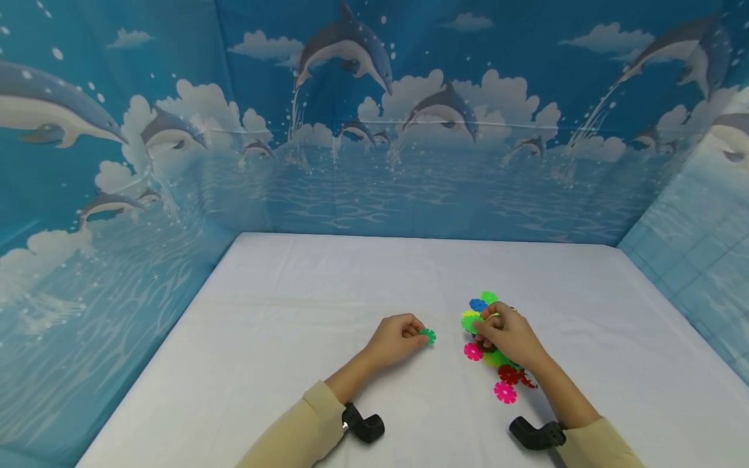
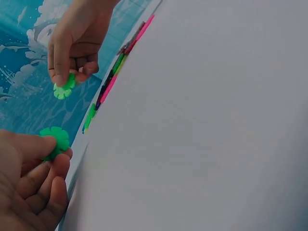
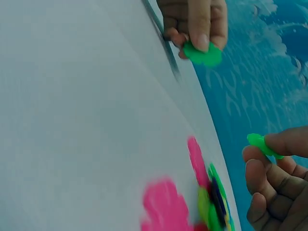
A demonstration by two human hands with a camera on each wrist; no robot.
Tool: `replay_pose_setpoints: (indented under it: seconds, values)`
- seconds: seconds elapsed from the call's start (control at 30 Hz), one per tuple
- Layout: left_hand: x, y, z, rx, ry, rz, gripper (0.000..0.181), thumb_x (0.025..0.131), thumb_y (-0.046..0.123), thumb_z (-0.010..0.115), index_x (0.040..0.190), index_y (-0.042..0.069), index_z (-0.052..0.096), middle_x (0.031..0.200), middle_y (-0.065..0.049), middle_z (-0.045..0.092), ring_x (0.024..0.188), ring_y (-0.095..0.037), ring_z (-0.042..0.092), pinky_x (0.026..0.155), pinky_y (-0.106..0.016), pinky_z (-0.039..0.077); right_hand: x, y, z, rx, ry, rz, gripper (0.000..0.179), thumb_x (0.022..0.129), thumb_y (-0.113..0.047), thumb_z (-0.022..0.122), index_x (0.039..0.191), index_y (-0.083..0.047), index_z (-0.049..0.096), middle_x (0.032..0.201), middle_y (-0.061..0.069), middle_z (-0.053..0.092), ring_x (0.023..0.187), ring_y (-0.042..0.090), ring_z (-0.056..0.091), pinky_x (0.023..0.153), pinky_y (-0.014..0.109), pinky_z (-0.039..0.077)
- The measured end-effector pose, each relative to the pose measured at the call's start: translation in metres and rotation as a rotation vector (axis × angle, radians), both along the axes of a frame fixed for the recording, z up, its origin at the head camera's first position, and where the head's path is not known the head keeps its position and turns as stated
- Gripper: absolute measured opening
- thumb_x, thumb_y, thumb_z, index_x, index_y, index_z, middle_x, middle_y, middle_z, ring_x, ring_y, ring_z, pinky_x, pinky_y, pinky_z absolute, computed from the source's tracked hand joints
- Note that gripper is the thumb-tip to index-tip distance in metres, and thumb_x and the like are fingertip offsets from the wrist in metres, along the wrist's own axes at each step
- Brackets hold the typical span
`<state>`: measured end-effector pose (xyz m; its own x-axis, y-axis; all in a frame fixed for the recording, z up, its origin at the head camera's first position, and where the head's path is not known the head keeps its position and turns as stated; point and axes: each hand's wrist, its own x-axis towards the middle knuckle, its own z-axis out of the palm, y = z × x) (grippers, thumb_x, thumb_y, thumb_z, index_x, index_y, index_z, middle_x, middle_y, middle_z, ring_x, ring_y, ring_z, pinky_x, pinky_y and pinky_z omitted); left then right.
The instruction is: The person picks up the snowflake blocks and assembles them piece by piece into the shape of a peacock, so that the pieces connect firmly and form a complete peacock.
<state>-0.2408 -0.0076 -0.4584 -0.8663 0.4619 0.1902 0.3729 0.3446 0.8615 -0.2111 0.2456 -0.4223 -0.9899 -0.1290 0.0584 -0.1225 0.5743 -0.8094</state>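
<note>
Between thumb and fingers my left hand [image 1: 399,339] pinches a green notched plastic disc [image 1: 429,336], shaped like a flower or snowflake. My right hand [image 1: 508,333] pinches a lighter green disc [image 1: 471,324] of the same kind, held above the right-hand pile. In the left wrist view both the darker green disc [image 2: 56,139] and the light green disc [image 2: 64,87] show, apart from each other. Beneath and around my right hand lies a loose pile of similar discs, among them a blue disc [image 1: 477,304], a pink disc [image 1: 473,351] and a red disc [image 1: 509,374]. My right hand hides part of the pile.
A white cloth covers the table [image 1: 281,312]. Blue dolphin-print curtains [image 1: 363,182] stand behind it and along both sides. Another pink disc [image 1: 506,392] lies at the pile's near end. Each wrist wears a black camera mount, as on the left wrist [image 1: 365,426].
</note>
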Motion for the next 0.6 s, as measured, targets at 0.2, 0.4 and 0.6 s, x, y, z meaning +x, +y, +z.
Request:
replay_pose_setpoints:
  seconds: [0.2,0.4,0.6]
  values:
    - [0.004,-0.009,-0.003,0.02,0.009,0.035,0.011,0.089,0.014,0.071,0.094,0.006,0.069,0.083,0.003,0.066,0.074,-0.005,0.06,0.071,-0.023,0.05,-0.001,-0.034,0.001,-0.174,-0.051,0.06,0.026,0.095,-0.014,0.063,0.105,0.004,0.047,0.075,0.014,0.067,0.069,0.022,0.062,0.056,0.028,0.05]
    - [0.006,-0.013,-0.009,0.047,0.104,0.071,0.006,0.089,0.012,0.071,0.092,0.007,0.07,0.083,0.0,0.069,0.075,-0.006,0.063,0.07,-0.022,0.051,0.0,-0.061,0.0,-0.224,-0.105,0.032,0.023,0.095,-0.016,0.063,0.101,0.002,0.049,0.077,0.011,0.071,0.068,0.021,0.064,0.049,0.026,0.042]
    - [0.005,-0.013,-0.009,0.042,0.234,0.056,0.005,0.089,0.008,0.071,0.093,0.006,0.072,0.083,-0.002,0.071,0.073,-0.004,0.062,0.068,-0.019,0.05,0.002,-0.07,-0.007,-0.246,-0.115,-0.005,0.023,0.094,-0.016,0.064,0.1,0.002,0.051,0.074,0.009,0.07,0.068,0.019,0.065,0.06,0.028,0.049]
